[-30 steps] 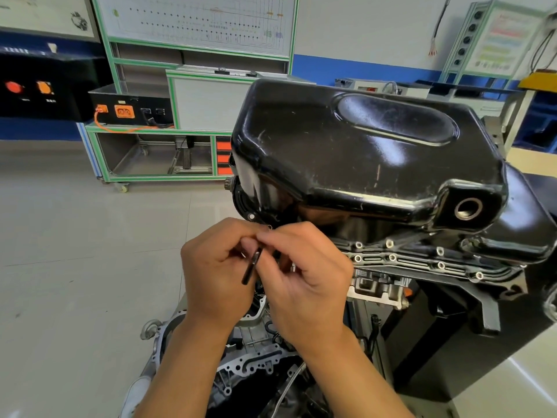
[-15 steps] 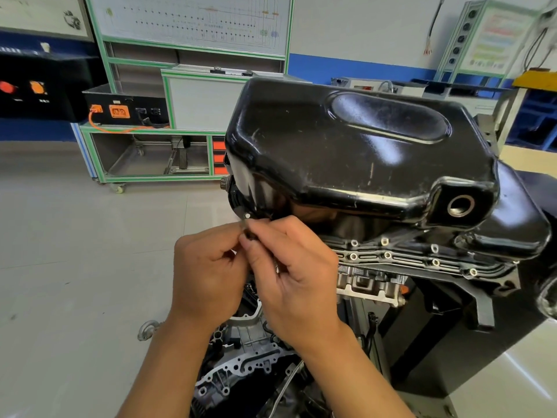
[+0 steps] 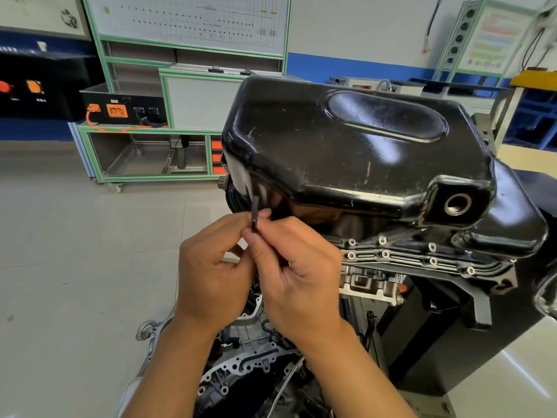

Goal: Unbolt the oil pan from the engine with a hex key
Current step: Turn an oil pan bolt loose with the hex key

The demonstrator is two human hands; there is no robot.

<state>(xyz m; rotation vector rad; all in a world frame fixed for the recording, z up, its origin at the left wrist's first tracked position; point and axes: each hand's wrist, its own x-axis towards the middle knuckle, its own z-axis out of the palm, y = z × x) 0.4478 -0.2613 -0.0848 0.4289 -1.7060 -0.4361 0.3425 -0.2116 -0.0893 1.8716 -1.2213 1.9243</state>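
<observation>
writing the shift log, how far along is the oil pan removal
Done: the drain hole is open, no plug in it. In hand: the left hand and right hand pinch the hex key at the near left corner of the oil pan; its tip is hidden. Left: silver fasteners appear to sit along the flange, and the pan sits on the engine.

oil pan (image 3: 346, 152): gloss black, pale scuffs and scratches. hex key (image 3: 255, 212): black. flange bolts (image 3: 385, 254): silver on black. engine casting (image 3: 250, 366) below: bare silver-grey. cart (image 3: 150, 178): green frame, grey panels, orange connector (image 3: 117, 110). wall (image 3: 346, 25): white over blue band. floor (image 3: 75, 251): pale grey tile.
</observation>
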